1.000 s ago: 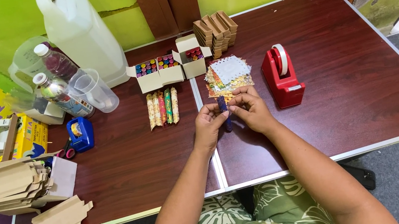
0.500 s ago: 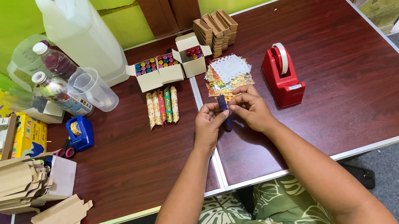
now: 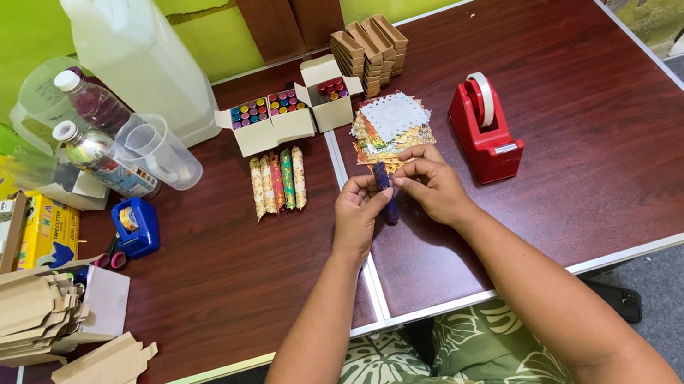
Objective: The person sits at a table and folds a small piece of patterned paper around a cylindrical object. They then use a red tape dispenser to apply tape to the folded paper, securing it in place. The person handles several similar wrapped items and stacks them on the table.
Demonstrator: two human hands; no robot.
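My left hand [image 3: 359, 213] and my right hand [image 3: 431, 183] meet over the middle of the dark red table [image 3: 631, 131], both pinching a small dark blue paper-wrapped stick [image 3: 384, 189] held upright between the fingertips. Just beyond the hands lies a stack of patterned paper squares [image 3: 391, 124]. To the left of it several wrapped sticks [image 3: 278, 182] lie side by side. Behind them stand small open boxes of coloured crayons [image 3: 271, 118].
A red tape dispenser [image 3: 483, 128] stands right of my hands. Folded brown boxes [image 3: 369, 42] sit at the back. At the left are a white jug [image 3: 134, 50], bottles [image 3: 93, 151], a clear cup [image 3: 157, 151], a blue tape dispenser [image 3: 133, 227] and stacks of flat cardboard [image 3: 2, 313].
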